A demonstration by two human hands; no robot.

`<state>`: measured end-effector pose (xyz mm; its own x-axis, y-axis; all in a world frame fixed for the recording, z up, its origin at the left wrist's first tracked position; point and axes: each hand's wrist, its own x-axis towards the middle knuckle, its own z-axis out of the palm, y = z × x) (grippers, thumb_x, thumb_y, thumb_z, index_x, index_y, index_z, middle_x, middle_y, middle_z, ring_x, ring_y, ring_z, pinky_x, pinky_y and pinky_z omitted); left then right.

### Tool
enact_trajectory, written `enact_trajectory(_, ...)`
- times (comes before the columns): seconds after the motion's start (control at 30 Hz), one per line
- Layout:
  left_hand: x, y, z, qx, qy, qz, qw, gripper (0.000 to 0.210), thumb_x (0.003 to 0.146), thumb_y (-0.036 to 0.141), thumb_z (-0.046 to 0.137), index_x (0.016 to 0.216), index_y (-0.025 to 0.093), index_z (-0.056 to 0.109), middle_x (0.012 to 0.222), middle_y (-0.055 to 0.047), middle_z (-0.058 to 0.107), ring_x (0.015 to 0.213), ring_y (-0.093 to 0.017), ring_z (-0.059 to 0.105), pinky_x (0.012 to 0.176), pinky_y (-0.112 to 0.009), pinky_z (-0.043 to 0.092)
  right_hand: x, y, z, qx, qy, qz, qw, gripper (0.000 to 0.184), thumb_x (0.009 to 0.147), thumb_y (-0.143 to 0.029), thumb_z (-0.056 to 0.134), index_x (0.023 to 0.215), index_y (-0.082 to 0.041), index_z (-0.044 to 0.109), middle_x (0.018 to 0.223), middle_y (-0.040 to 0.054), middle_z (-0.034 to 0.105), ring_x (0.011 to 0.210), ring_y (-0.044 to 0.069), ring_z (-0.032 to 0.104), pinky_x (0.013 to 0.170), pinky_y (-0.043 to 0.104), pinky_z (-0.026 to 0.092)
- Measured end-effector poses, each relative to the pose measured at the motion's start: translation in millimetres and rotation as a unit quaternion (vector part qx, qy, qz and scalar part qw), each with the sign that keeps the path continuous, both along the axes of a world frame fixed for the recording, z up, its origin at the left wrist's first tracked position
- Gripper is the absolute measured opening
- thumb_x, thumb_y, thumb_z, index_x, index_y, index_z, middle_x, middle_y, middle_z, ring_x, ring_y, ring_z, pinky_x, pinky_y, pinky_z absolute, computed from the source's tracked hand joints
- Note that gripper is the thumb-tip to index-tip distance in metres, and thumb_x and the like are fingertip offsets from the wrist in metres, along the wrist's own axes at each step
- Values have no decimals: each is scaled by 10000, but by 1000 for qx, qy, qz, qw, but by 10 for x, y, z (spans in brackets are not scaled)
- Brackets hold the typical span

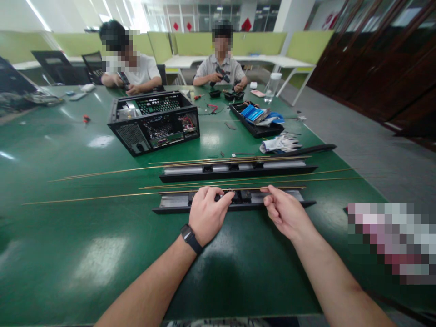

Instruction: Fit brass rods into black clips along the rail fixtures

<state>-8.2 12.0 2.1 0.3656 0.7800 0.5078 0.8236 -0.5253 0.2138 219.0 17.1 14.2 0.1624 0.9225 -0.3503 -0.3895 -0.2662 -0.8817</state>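
My left hand [209, 213], with a dark watch on its wrist, rests on the nearer black-and-silver rail [170, 201]. Its bent fingers close over a black block in the rail's channel; the fingertips are partly hidden. To its right, another black block [245, 195] sits in the same channel. My right hand [282, 209] is over the rail's right part, thumb and index finger pinched at a thin brass-coloured rod [102, 198] that lies along the rail. Beyond both hands, a second rail [184, 171] holds several black blocks, with more thin rods across it.
A black computer case [153, 122] stands open-topped at the back left. Behind the rails lie work gloves [281, 143] and a black tray [262, 131] with blue items. A clear bottle [272, 87] stands farther back. Two people sit opposite, one holding a power drill [222, 73].
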Motion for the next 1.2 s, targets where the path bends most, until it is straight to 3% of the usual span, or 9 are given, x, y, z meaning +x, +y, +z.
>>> enact_trajectory(0.77, 2, -4, 6, 5, -4, -2, 1000, 278, 958, 266, 541, 1210, 321, 644, 1081, -59, 611, 980, -224, 487, 899, -396, 426, -26, -5, -4, 8, -5, 13, 1000, 215, 849, -354, 713, 913, -168, 627, 571, -24, 588, 316, 38, 343, 255, 125, 199)
enact_trajectory(1.2, 2, -17, 13, 5, -6, 7, 1000, 279, 962, 288, 534, 1209, 348, 649, 1061, -50, 610, 970, -206, 509, 879, -388, 431, 17, 8, -26, -19, -1, 14, 1000, 125, 828, -310, 711, 877, -197, 691, 572, 8, 578, 292, 44, 319, 218, 137, 188)
